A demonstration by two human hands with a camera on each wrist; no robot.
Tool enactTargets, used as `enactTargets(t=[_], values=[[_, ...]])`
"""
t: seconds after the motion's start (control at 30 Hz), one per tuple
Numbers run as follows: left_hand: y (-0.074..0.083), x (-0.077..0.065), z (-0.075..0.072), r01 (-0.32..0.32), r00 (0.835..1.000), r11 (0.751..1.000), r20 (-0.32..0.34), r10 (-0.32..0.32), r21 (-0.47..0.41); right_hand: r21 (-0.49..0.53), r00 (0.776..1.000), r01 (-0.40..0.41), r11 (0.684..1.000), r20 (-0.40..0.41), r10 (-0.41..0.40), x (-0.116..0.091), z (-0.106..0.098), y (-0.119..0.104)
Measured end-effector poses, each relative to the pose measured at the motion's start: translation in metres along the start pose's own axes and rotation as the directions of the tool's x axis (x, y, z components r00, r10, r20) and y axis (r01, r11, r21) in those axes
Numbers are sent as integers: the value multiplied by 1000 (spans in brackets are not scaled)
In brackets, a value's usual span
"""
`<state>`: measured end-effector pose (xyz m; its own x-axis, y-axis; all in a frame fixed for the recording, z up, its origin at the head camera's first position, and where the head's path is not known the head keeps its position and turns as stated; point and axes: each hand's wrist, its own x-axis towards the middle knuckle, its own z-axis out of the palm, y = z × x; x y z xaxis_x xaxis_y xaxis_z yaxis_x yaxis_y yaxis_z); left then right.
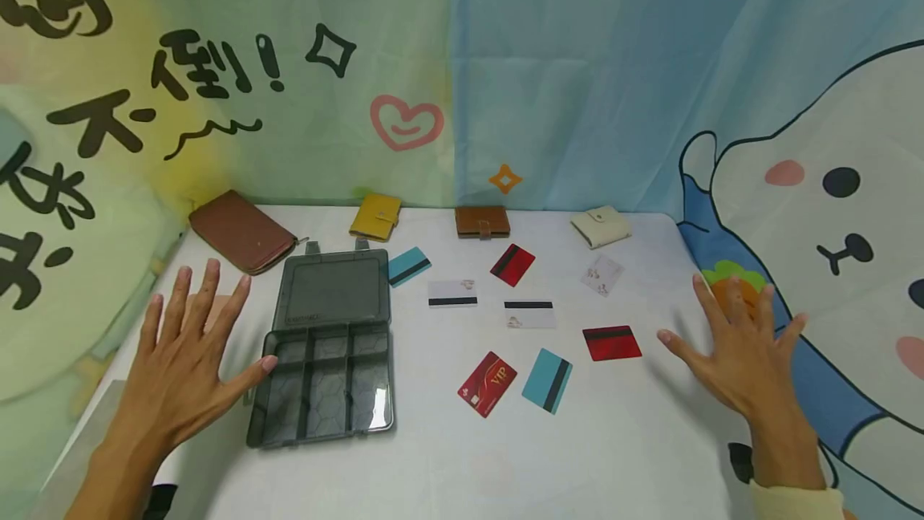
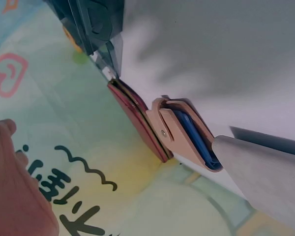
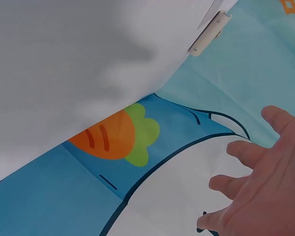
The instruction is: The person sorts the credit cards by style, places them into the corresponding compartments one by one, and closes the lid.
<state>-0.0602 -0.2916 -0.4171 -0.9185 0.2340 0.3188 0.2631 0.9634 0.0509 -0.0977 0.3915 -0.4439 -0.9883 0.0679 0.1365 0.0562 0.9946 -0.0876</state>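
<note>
My left hand [image 1: 180,367] hovers with fingers spread, holding nothing, its thumb overlapping the left edge of the open grey compartment box [image 1: 332,283]. Behind its fingers lies a pink card holder [image 2: 179,135], which shows something blue inside in the left wrist view. Over the table's right side, my right hand [image 1: 751,359] is spread wide, also with nothing in it. Between the hands several cards lie scattered, among them a red VIP card [image 1: 487,384], a blue card [image 1: 547,380], a white card [image 1: 529,314] and a red striped card [image 1: 612,343].
Along the back edge lie a brown zip wallet [image 1: 242,232], a yellow wallet [image 1: 375,217], a brown snap wallet [image 1: 482,222] and a cream wallet [image 1: 601,227]. A printed cloth [image 1: 563,79] hangs behind the white table [image 1: 462,472].
</note>
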Motion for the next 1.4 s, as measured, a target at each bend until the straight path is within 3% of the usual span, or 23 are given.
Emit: enactTargets(t=[0.43,0.57,0.63,0.7,0.8,0.93,1.03,1.23,1.4], values=[[5,0,-2,-14,999,1000,29,15,-11,-6,999,20,1000,-43,-20,-5,-2,-12],[12,-3,0,-9,999,993,42,14,-114,97,994,83,992,-84,-75,-8,1,-33],[15,-6,2,3,998,972,55,10,-233,200,994,102,975,-57,-92,-12,4,-49],[17,-10,6,19,998,931,63,5,-364,295,995,99,950,0,-104,-18,8,-67],[20,-20,14,55,997,869,81,-18,-492,379,987,76,922,104,-124,-24,16,-94],[21,-32,26,97,994,823,99,-49,-559,390,968,54,919,204,-143,-31,28,-121],[21,-38,32,122,992,794,104,-75,-596,335,959,51,941,246,-140,-34,35,-135],[17,-40,39,120,993,775,92,-80,-620,258,963,42,965,248,-108,-35,43,-149],[15,-36,40,132,990,797,121,-74,-590,287,958,21,958,267,-101,-32,45,-151]])
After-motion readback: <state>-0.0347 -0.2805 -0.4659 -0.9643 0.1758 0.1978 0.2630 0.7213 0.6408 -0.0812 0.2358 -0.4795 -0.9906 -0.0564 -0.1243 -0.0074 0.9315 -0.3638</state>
